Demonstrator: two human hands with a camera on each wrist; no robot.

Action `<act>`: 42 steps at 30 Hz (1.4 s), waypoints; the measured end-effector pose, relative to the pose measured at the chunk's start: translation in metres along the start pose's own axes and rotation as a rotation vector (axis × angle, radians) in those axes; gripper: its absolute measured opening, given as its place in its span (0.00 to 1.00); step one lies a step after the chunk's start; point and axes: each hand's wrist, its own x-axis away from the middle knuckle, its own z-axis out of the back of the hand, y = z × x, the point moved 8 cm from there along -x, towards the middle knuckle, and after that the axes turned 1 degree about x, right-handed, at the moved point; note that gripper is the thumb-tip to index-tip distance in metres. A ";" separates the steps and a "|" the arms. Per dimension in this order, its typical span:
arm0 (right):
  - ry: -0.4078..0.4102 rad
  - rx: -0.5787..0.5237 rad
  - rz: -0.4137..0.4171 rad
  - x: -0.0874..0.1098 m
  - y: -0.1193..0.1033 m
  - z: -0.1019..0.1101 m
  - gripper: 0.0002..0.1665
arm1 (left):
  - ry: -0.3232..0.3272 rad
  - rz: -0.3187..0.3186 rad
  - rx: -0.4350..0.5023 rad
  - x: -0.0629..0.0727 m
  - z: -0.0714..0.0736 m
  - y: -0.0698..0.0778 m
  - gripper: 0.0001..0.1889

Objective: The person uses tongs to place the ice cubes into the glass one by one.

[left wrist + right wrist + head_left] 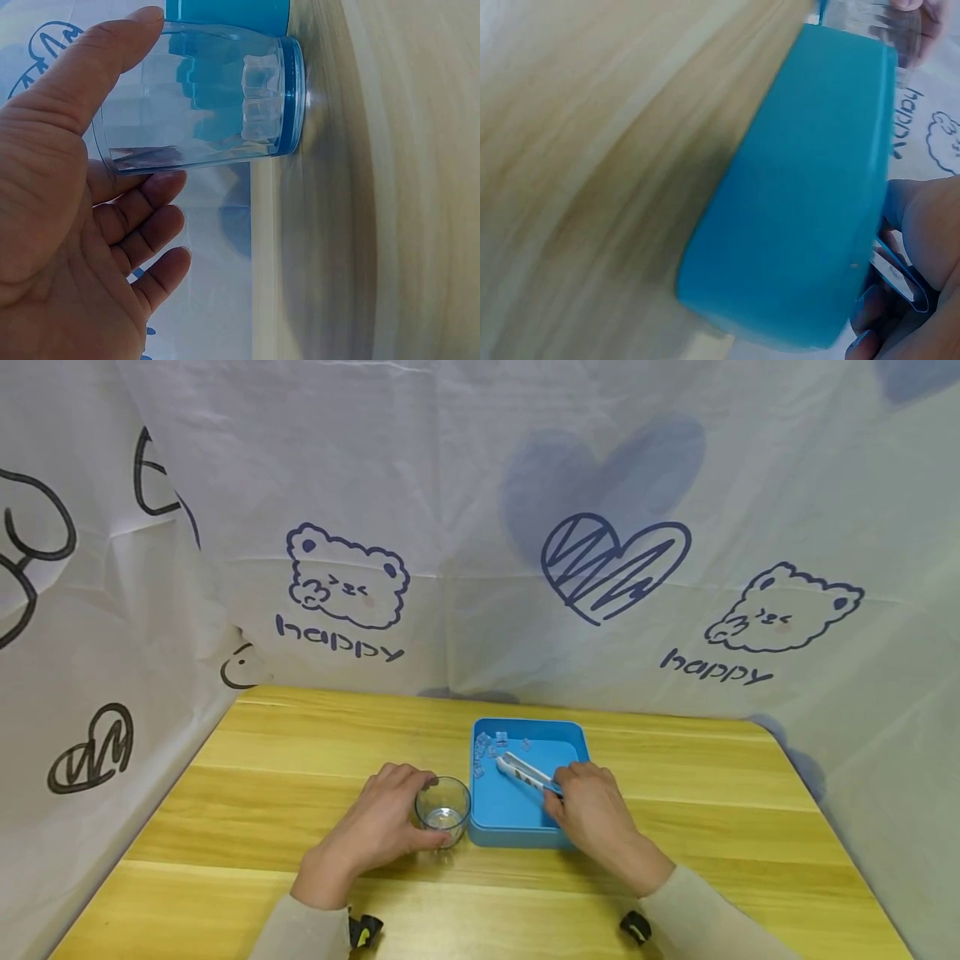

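My left hand (382, 817) holds a clear drinking glass (418, 806) between thumb and fingers; the glass stands upright on the table. The left wrist view shows clear cubes (259, 97) at the bottom of that glass. Just right of it is a shallow blue tray (525, 838), with several small clear cubes (482, 745) gathered at its far left corner. Over the tray, my right hand (596, 810) grips a pair of white tongs (521, 772), whose tips point toward the cubes. Those tips appear to hold nothing, though they are small in view.
The wooden table (315, 739) extends to both sides of the tray and toward me. A white cloth (480, 635) with drawn bears and hearts hangs behind the table's far edge and along the left.
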 end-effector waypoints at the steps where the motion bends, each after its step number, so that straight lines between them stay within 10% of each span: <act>1: 0.005 -0.007 0.000 0.001 0.000 0.002 0.13 | -0.001 0.000 0.000 0.000 0.000 0.000 0.45; 17: 0.147 -0.118 0.150 0.016 -0.046 0.061 0.11 | -0.009 0.011 0.004 0.001 0.001 0.000 0.45; 42: 0.188 -0.137 0.239 0.033 -0.077 0.045 0.11 | 0.027 -0.032 -0.013 -0.001 0.001 0.002 0.43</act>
